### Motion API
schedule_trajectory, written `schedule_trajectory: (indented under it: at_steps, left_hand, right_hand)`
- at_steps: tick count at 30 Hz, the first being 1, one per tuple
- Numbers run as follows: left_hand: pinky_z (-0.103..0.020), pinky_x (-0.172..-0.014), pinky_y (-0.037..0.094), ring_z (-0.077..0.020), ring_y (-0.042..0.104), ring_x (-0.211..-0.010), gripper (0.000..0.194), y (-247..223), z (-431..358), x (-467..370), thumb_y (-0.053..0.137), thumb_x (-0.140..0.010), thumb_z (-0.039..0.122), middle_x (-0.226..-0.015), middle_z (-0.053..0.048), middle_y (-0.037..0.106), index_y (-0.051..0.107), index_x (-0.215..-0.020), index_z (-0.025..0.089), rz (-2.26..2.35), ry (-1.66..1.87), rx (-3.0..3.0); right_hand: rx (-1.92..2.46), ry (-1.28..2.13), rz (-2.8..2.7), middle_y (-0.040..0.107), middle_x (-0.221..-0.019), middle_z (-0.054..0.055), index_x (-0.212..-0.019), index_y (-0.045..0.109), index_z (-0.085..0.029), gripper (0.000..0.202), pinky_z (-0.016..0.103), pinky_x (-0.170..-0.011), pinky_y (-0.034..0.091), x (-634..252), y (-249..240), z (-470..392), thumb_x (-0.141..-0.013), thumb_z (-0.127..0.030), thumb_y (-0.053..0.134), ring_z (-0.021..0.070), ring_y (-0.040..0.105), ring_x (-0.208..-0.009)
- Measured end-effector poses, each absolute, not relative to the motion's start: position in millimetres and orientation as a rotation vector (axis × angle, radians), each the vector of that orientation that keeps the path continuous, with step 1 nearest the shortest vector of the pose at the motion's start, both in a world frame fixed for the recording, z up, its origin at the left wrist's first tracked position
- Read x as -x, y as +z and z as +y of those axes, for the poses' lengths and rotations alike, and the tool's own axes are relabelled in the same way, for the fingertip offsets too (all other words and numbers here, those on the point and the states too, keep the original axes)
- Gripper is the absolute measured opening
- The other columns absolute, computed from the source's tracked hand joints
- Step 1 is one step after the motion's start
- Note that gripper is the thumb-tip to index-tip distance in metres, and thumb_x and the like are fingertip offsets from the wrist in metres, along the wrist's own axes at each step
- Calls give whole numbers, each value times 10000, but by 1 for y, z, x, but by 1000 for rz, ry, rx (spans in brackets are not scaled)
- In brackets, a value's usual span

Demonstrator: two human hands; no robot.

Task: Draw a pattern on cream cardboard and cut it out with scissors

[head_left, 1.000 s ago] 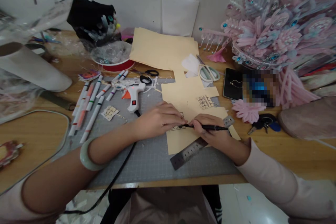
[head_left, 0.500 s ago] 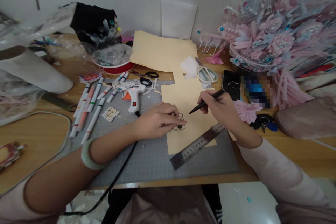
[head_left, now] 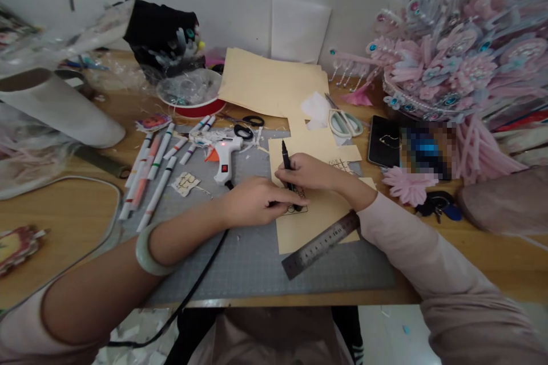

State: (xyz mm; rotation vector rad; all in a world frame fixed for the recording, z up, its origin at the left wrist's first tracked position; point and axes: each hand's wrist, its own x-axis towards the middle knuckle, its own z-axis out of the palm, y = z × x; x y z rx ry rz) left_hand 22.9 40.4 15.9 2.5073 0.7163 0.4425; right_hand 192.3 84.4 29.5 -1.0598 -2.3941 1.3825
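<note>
My left hand [head_left: 252,201] rests on a sheet of cream paper [head_left: 317,225], its index finger stretched out over a small drawing in black outline [head_left: 294,210]. A dark spot shows beside that fingertip; I cannot tell what it is. My right hand [head_left: 303,172] grips a black marker pen [head_left: 285,154] close above the left index finger. The pen stands nearly upright, and its lower end is partly hidden by my hands. Below my right wrist, a steel ruler [head_left: 319,246] lies slanted across the paper. More black outlines [head_left: 341,166] show beyond that wrist.
A white glue gun [head_left: 226,159] with a black cord lies left of the paper, near several markers [head_left: 156,194]. Scissors [head_left: 346,123] and stacked cream sheets [head_left: 274,82] are behind. A phone [head_left: 384,140] and a pink beaded headdress [head_left: 466,68] sit at the right.
My right hand has moved left with the marker pen, close to my left hand. The pen has turned from slanting right to nearly upright. The left hand stays on the paper.
</note>
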Motion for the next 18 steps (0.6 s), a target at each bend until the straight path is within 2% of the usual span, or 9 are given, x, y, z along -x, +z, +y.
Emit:
schedule_trajectory:
  at_steps: [5, 18]
  left_hand:
    - [-202, -635, 455, -131, 663, -665, 369, 16, 41, -23, 491, -801, 105, -906, -9, 725, 656, -1092, 260, 702, 432, -2486]
    - [-183, -583, 422, -107, 622, -583, 374, 14, 41, -22, 468, -815, 128, -764, 2, 720, 644, -1109, 277, 701, 441, -2523]
  right_hand:
    - [1086, 1351, -2459, 303, -501, -67, -531, 357, -175, 306, 221, -476, 236, -191, 29, 85, -817, -269, 413, 62, 274, -490]
    - [1116, 1197, -2472, 258, -507, -68, -526, 299, -183, 317, 224, -485, 216, -189, 28, 86, -821, -227, 407, 59, 249, -500]
